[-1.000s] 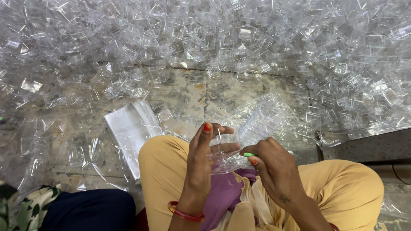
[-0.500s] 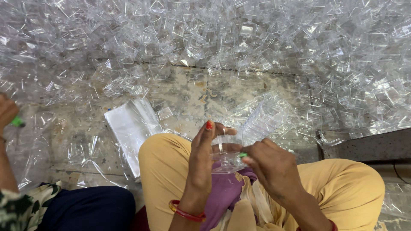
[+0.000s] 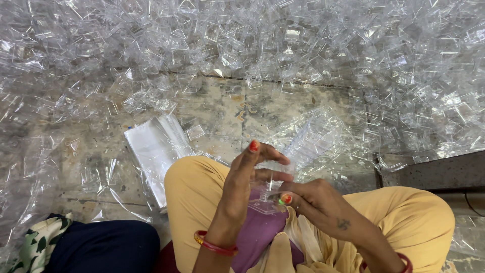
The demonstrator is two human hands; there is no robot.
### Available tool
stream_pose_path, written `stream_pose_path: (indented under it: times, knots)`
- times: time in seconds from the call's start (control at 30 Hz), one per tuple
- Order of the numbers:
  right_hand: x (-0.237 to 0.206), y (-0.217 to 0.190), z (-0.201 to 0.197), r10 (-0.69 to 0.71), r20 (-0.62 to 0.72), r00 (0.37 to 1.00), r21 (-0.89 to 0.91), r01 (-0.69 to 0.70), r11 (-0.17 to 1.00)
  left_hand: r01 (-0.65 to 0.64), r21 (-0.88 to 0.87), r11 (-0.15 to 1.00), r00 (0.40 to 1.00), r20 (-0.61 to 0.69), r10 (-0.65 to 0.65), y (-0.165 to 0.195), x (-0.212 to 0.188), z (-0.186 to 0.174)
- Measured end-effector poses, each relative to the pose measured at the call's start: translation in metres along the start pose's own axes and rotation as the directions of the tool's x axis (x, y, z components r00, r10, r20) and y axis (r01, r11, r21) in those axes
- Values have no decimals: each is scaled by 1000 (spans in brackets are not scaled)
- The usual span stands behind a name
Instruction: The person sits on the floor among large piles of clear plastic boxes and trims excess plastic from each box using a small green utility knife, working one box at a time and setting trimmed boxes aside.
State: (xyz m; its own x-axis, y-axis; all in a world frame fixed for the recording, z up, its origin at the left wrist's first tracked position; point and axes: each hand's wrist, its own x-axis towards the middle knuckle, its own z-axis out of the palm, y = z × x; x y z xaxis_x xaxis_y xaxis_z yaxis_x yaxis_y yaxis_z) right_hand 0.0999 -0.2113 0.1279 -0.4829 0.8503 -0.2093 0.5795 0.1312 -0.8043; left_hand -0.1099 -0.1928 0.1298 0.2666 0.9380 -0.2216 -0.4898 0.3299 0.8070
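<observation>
My left hand (image 3: 241, 188) and my right hand (image 3: 317, 201) meet above my lap, both gripping one small clear plastic piece (image 3: 267, 191). The left hand's fingers curl over its top; the right thumb and forefinger pinch its lower right edge. The piece is see-through and its exact shape is hard to make out. Under the hands lie my yellow trousers (image 3: 404, 222) and a purple cloth (image 3: 257, 235).
A huge heap of clear plastic pieces (image 3: 283, 45) covers the floor ahead and to both sides. A stack of clear plastic bags (image 3: 154, 151) lies by my left knee. A nested row of clear pieces (image 3: 313, 139) sits ahead. Another person's dark trouser leg (image 3: 101, 247) is at lower left. A grey ledge (image 3: 434, 172) stands right.
Another person's hand that showed at the left edge half a second ago is gone. My hands stay together on the clear piece, fingers shifted slightly.
</observation>
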Motion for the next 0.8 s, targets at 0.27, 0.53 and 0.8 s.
stream_pose_path:
  times: [0.27,0.53,0.8]
  knots:
    - [-6,0,-10,-71,135,988,192,44,980,9,3,1000,984,180,-9,3,6,-2]
    - [-9,-11,-8,-71,-128,989,150,90,985,32,-8,999,998,54,-32,-5,10,-4]
    - [-14,-4,34,-363,-652,666,-288,225,931,42,-170,985,999,31,-37,-14,9,3]
